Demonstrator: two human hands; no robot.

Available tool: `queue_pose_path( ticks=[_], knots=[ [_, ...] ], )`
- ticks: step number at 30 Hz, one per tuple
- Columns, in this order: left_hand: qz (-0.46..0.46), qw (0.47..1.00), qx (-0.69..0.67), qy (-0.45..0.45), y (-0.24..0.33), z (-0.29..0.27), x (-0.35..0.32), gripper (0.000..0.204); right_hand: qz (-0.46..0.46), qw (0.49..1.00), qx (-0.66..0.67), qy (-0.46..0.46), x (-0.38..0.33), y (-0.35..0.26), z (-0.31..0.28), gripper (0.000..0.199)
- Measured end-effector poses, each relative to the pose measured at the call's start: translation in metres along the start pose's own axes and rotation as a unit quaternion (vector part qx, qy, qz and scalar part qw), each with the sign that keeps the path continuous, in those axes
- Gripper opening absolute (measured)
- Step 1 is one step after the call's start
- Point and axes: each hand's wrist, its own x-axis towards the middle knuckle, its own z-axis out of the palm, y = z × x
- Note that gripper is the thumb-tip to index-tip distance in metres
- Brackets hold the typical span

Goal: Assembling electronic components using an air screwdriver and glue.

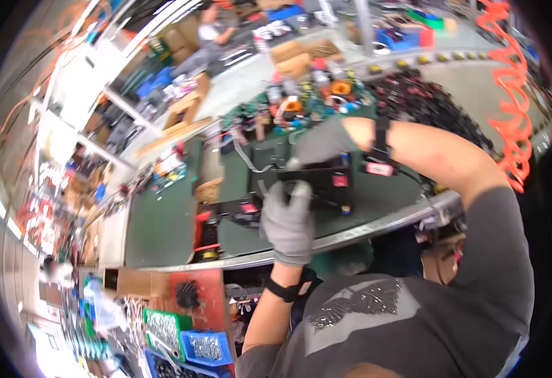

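Observation:
Over the near edge of the bench I have a black, box-like housing (317, 178) with a pink label on its side. My left hand (288, 227), in a grey glove, is closed on its near left end, with the thumb over the upper edge. From the far side, my right hand (323, 143), also gloved in grey, bends down onto the housing. Its fingers are curled, partly hidden and smeared by motion. To the left of my left hand lies another black part (241, 211) with a pink label.
Circuit boards (301, 104) with coloured wires and coils stand along the bench's far side. A heap of small dark parts (421, 104) lies beyond my right forearm. An orange coiled hose (508, 126) hangs at right. Lower left, a blue bin (205, 348) holds small metal pieces.

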Motion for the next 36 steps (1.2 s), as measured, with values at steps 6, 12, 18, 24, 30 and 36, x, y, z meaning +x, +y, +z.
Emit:
queue_pose_path(
  ticks=[6, 12, 18, 24, 30, 36],
  knots=[
    [-0.323, 0.857, -0.401, -0.016, 0.015, 0.010, -0.011, 0.048, 0.002, 0.978, 0.165, 0.125, -0.041, 0.022, 0.028, 0.050],
    [-0.076, 0.996, -0.027, -0.040, -0.003, 0.007, -0.009, 0.034, 0.161, 0.955, 0.246, 0.028, -0.030, -0.032, -0.008, 0.054],
    [-0.095, 0.988, -0.109, -0.050, -0.008, 0.003, -0.002, 0.035, 0.115, 0.967, 0.227, 0.018, -0.026, -0.027, -0.012, 0.052],
    [-0.103, 0.986, -0.130, -0.002, -0.004, 0.010, -0.004, 0.033, 0.123, 0.967, 0.221, 0.032, -0.027, -0.019, -0.005, 0.052],
    [0.117, 0.989, -0.047, -0.072, -0.008, -0.003, 0.013, 0.032, 0.055, 0.979, 0.091, 0.174, -0.048, 0.011, 0.026, 0.042],
    [0.105, 0.990, -0.035, -0.093, -0.030, -0.001, 0.003, 0.033, -0.140, 0.906, 0.242, 0.318, -0.201, -0.065, 0.014, 0.030]
  ],
)
